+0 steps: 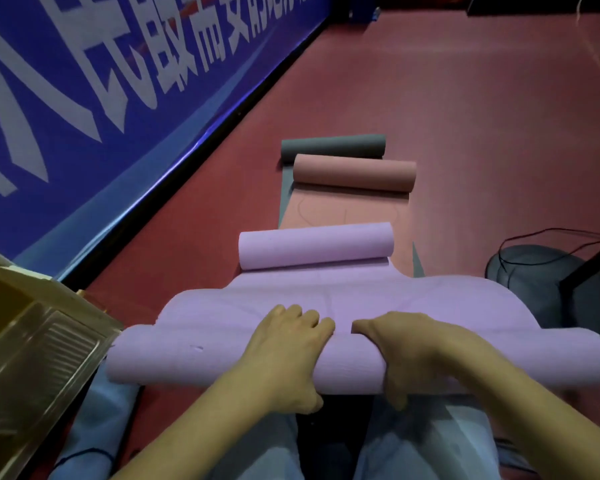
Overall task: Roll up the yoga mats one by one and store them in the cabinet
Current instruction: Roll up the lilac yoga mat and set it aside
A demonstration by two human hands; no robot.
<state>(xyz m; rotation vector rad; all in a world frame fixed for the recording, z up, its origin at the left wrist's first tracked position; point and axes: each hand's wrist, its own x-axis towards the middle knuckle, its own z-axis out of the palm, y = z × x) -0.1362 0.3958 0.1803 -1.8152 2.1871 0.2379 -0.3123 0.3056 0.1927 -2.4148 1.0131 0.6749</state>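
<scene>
Hands, left hand [288, 344], right hand [406, 351], grip lilac mat [194, 355] roll's middle.

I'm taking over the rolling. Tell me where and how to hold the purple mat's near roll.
Grip the near roll mid-length from above, as the left hand and right hand do: it lies crosswise, ends reaching well past both hands.

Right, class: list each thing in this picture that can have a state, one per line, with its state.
Purple mat: partly rolled at both ends, flat in the middle.
Pink mat: far end rolled, the rest flat.
Grey mat: far end rolled, lying under the pink mat.
Left hand: gripping the purple mat's near roll.
Right hand: gripping the same roll.
</scene>
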